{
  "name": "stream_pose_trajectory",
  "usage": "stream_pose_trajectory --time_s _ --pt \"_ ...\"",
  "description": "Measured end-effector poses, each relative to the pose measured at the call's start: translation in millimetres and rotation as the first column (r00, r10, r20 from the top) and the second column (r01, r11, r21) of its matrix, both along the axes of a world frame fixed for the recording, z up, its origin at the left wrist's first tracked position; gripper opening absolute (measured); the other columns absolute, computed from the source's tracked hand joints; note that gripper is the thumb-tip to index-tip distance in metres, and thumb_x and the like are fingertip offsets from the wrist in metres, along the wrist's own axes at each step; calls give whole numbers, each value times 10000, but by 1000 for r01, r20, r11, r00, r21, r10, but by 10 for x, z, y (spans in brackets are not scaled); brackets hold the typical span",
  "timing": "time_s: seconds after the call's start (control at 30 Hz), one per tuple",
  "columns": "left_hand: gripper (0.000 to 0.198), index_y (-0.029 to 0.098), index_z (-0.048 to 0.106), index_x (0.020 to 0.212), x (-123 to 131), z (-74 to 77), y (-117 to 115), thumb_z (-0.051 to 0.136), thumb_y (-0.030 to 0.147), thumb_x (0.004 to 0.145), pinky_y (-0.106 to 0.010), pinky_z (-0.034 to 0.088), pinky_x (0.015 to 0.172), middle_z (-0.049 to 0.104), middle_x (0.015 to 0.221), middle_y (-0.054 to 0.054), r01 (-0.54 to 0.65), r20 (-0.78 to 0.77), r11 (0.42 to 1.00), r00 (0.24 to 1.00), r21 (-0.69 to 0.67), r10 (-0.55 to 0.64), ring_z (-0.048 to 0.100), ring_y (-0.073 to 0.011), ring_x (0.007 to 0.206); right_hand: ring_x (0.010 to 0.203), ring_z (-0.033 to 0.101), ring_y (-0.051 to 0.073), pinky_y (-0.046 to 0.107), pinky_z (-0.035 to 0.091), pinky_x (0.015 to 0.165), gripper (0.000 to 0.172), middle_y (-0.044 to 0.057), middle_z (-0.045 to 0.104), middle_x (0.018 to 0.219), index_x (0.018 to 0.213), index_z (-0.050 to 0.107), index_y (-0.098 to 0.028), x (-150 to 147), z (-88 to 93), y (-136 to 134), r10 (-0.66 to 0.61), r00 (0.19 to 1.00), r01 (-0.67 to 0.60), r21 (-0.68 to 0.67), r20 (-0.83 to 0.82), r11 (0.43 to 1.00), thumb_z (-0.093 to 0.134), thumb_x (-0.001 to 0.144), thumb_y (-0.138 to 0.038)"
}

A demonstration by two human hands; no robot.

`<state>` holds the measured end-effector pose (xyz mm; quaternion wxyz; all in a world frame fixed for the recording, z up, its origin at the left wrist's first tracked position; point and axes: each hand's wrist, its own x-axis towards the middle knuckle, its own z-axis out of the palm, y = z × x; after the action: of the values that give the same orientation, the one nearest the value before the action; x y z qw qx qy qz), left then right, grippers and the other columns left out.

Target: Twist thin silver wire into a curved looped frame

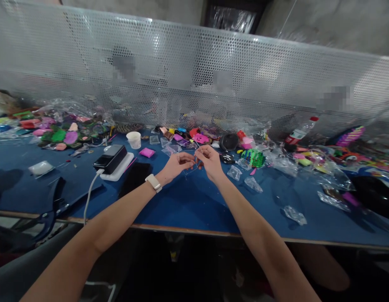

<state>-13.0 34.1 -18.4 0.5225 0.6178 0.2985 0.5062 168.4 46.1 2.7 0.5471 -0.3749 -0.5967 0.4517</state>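
Note:
Above the middle of the blue table, my left hand (179,162) and my right hand (209,159) meet with thumbs and fingertips pinched. Between them is a thin, see-through piece of plastic (192,171), perhaps a small bag; its shape is hard to make out. A pale band circles my left wrist. Left of the hands lies a small pink packet (147,152). A pink clay-like piece with dark marks (200,138) lies just beyond my fingers. To the right are a black piece with white marks (227,157) and crumpled clear wrappers (234,172).
A perforated metal screen (182,63) runs behind the table. At left stand a paper cup (133,140), a dark device (110,159) on a white base with a cable, and a blue-and-black tool (58,205) over the edge. Colourful pieces and a bottle (299,132) line the back.

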Motion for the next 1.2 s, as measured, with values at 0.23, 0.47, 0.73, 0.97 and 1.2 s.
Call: stream_pose_trajectory --time_s 0.23,0.47,0.73,0.97,1.2 --pt "428 165 738 858 23 31 -33 708 574 981 -301 555 662 738 787 -48 -135 -69 988 988 76 140 656 -155 662 597 605 167 283 466 473 420 -31 636 691 894 650 -257 -32 -26 -24 21 1000 -21 26 1 999 889 779 -581" --pt "404 179 697 828 7 60 -33 641 531 1017 -299 555 654 714 749 -36 -165 -172 970 966 177 196 657 -160 637 685 629 176 307 503 605 305 -25 652 725 860 670 -241 -4 -4 -11 12 999 -13 49 33 999 850 792 -478" --pt "358 183 678 814 29 23 -31 633 465 1029 -294 549 651 715 782 -26 -176 -191 965 958 196 213 654 -142 613 680 585 160 332 496 695 318 -27 648 751 929 738 -230 39 -33 60 12 999 -16 81 49 997 852 790 -491" --pt "330 190 692 1115 21 13 -28 618 510 1076 -304 586 702 734 882 -48 -294 -49 930 949 219 312 710 -173 750 710 610 172 330 505 683 379 -11 681 788 957 715 -235 32 -37 50 33 995 -44 110 98 993 854 823 -561" --pt "360 201 639 929 -19 46 -4 567 505 1108 -288 514 615 658 726 -8 -309 -109 911 931 272 348 631 -147 620 726 665 196 327 532 658 414 3 706 748 863 680 -246 30 -1 -6 77 991 -87 82 114 993 874 813 -609"
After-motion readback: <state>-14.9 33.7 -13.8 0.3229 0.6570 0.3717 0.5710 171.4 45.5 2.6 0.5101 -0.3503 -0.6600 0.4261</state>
